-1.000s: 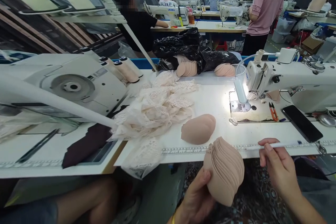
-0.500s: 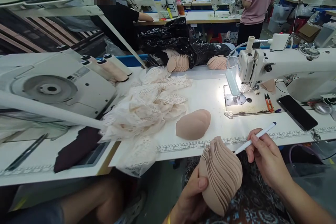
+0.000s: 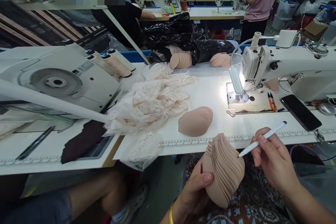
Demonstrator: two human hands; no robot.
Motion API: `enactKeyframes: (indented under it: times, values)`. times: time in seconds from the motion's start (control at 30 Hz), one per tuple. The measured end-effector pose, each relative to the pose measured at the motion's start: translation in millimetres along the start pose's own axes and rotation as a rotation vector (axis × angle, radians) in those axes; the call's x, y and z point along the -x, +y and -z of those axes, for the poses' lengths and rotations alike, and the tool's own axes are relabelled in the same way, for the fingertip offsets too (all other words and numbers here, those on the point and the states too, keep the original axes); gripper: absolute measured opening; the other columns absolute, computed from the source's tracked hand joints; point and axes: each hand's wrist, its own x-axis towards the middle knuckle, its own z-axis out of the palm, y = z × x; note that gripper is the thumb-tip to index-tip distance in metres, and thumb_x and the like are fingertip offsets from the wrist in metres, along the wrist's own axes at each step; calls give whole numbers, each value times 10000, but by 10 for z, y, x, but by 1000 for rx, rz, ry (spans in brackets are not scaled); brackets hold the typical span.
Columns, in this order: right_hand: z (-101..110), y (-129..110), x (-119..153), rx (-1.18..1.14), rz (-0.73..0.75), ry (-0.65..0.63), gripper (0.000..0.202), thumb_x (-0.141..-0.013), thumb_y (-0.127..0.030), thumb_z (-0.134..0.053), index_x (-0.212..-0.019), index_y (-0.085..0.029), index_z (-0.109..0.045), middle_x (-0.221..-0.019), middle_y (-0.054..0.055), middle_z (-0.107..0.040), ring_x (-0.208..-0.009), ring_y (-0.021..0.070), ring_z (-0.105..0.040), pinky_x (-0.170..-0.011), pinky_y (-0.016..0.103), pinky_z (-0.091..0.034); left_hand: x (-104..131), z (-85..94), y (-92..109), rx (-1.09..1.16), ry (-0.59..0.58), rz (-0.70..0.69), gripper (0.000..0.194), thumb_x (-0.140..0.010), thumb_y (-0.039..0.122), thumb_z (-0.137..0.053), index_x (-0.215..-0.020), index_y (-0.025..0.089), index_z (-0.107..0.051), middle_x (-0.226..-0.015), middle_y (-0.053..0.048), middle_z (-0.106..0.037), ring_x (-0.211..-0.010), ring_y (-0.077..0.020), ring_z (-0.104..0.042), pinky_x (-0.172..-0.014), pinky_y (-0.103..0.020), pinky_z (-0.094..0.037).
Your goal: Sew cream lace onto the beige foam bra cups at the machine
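Two hands over the lap | left hand (image 3: 194,189) clamped under a stack of foam cups (image 3: 223,171), just below the worktop (image 3: 210,91) edge | right hand (image 3: 273,157) pinched on a white pen (image 3: 262,139), tip touching the stack | cups look light, soft, likely to fan apart, best cradled from beneath | left palm hidden, cup count unclear

A stack of beige foam cups (image 3: 224,171) stood on edge, fanned, below the table's front edge. A white pen (image 3: 262,139) slanted up to the right, its tip touching the stack.
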Motion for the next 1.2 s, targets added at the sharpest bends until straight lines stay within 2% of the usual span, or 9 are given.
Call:
enactKeyframes:
  times: [0.1,0.2,0.37,0.53,0.67,0.77,0.9,1.03,1.2]
  values:
    - [-7,-21,19,21,28,20,258,-1081,-470,-593,-949,-248,-603,-559,-56,-596,-558,146,-495,-625,293,-373,2,1,0,13,-1,-6,642,-783,385,-896,-1345,161,-681,-1203,-142,-764,-1076,-308,-734,-937,-362,-586]
    - [-5,-23,34,85,2,-34,247,-1093,-456,-579,-963,-248,-611,-572,-52,-604,-575,147,-507,-636,296,-378,11,5,-5,3,18,-7,649,-783,381,-892,-1353,159,-674,-1199,-144,-760,-1056,-312,-734,-912,-357,-586]
    - [-1,-20,27,25,43,-43,227,-1109,-423,-553,-966,-257,-610,-567,-65,-587,-557,140,-504,-638,297,-385,-4,26,-37,-23,20,-14,662,-781,400,-885,-1358,161,-667,-1245,-155,-741,-1096,-324,-716,-922,-362,-580]
    - [-29,-32,37,83,19,-124,224,-1117,-408,-540,-985,-249,-626,-597,-49,-616,-584,146,-534,-639,294,-393,-33,85,-108,-5,-4,-34,733,-771,399,-876,-1418,169,-621,-1240,-159,-732,-1145,-372,-703,-984,-442,-576]
    - [-50,-63,51,60,36,-83,232,-1107,-425,-549,-976,-248,-621,-581,-51,-597,-563,156,-524,-642,309,-400,-33,121,-132,4,-4,-33,752,-774,407,-876,-1433,162,-609,-1221,-159,-733,-1151,-372,-703,-995,-449,-577]
    - [-56,-75,59,129,32,-69,249,-1094,-444,-571,-967,-238,-630,-596,-42,-596,-561,163,-531,-632,317,-409,-27,99,-104,8,-14,-38,709,-782,399,-878,-1403,166,-628,-1199,-152,-742,-1110,-355,-721,-955,-421,-590]
    - [-52,-44,73,144,49,-148,276,-1107,-435,-541,-942,-230,-626,-576,-36,-607,-538,159,-533,-602,310,-407,-17,12,-30,-19,0,-19,700,-781,406,-891,-1383,160,-632,-1165,-150,-754,-1070,-342,-733,-899,-383,-594]
    - [-47,-22,82,127,93,-114,250,-1112,-415,-536,-970,-235,-634,-576,-42,-607,-533,151,-528,-599,299,-407,-12,-42,1,-20,8,-19,758,-775,404,-895,-1434,168,-602,-1222,-155,-740,-1158,-374,-703,-1006,-446,-566]
    - [-75,-27,102,121,89,-179,235,-1125,-374,-515,-972,-239,-633,-604,-38,-623,-551,143,-551,-592,281,-419,-8,-37,-16,-19,14,-14,759,-772,414,-898,-1429,172,-604,-1231,-156,-740,-1178,-388,-698,-1040,-480,-555]
